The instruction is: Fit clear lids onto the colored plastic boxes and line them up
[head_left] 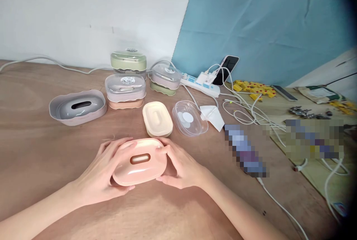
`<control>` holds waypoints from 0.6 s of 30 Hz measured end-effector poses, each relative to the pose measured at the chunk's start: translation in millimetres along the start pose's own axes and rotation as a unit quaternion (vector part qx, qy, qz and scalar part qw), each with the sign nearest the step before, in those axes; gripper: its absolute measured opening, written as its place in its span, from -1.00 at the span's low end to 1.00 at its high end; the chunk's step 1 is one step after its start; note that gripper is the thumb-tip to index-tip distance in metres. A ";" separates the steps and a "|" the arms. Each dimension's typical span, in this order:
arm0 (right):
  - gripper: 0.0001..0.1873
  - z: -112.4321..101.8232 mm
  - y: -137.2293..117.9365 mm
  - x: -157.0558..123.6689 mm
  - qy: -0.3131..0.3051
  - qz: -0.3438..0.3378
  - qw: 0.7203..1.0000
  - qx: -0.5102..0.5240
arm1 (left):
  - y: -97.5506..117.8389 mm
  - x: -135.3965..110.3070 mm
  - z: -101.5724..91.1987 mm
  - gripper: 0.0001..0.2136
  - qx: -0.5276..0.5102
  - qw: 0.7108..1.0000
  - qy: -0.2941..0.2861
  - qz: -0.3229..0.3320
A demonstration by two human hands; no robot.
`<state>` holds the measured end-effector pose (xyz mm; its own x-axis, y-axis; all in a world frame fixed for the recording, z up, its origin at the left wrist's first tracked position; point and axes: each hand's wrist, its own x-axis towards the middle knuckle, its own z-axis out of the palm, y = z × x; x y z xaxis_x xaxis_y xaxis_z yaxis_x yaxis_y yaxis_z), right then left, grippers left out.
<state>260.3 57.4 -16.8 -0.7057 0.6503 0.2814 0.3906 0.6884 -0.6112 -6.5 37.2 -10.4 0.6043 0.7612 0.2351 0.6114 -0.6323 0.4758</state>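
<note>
My left hand (107,169) and my right hand (181,163) grip opposite ends of a pink oval soap dish (139,171), held above the table. A rounded slot runs through its glossy top face; the underside is hidden. Just beyond it lies a cream oval dish (157,118) with a raised bar in its middle. To the right of that sits a clear oval lid (192,129) with round white stickers in it. A grey wavy-rimmed dish (63,116) with a dark slot stands at the left.
Stacked lidded soap dishes in green (128,62), grey-pink (125,92) and mauve (166,78) stand behind. A power strip (205,87), tangled white cables (245,115), white paper (213,117), a leaning phone (227,69), a blurred device (245,150) and yellow pieces (253,88) occupy the right side.
</note>
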 end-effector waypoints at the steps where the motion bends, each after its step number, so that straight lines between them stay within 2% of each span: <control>1: -0.48 -0.4 0.0 0.4 0.003 0.001 1.000 0.020 | -0.1 -0.6 -0.1 -0.22 -0.013 1.000 0.010 -0.008; 4: -0.50 -1.4 -0.4 1.6 0.015 0.003 0.998 0.058 | -1.0 -1.5 -0.3 -0.19 -0.040 0.999 0.026 -0.020; 10: -0.50 -2.6 -2.5 3.6 0.000 0.043 0.998 0.044 | -2.9 1.5 0.0 -0.29 -0.035 0.998 -0.001 -0.044; 18: -0.49 -0.6 2.7 3.2 0.033 -0.009 0.999 0.035 | -6.3 1.9 -0.6 -0.36 -0.038 0.999 -0.036 0.000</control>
<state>259.5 61.5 -17.1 -0.6707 0.6595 0.3395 0.3347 0.6775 -0.6549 -9.5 42.7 -12.4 0.6416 0.7468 0.1752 0.5717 -0.6179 0.5398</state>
